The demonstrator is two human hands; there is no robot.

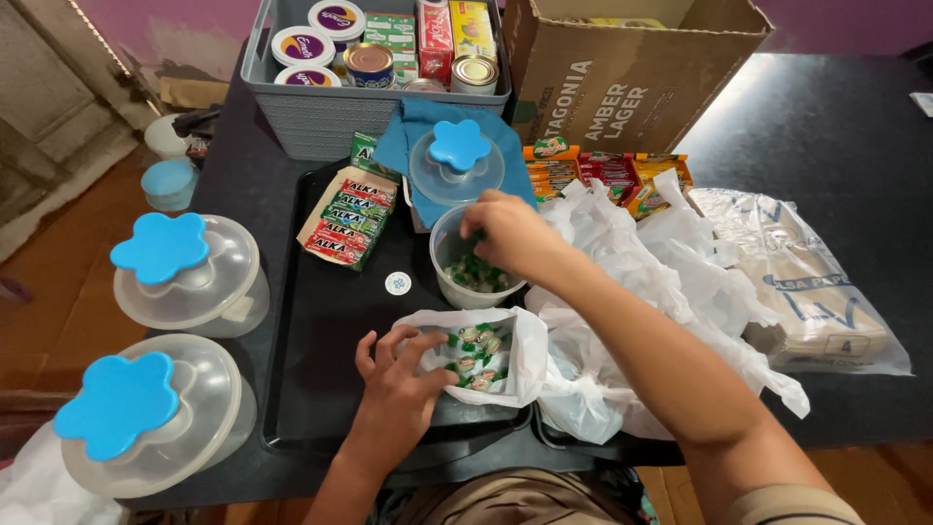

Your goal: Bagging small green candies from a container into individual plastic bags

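Note:
My right hand hovers over the mouth of a small clear round jar with green wrapped candies in its bottom; the fingers are bunched, and whether they hold candies is hidden. My left hand holds open a small white plastic bag of green-and-white wrapped candies, lying on a black tray. The jar's clear lid with a blue flower knob rests just behind it on a blue cloth.
Two clear lidded jars with blue flower knobs stand at left. Candy packs lie on the tray. A grey basket of tins and boxes and a cardboard box sit behind. Crumpled white bags spread right.

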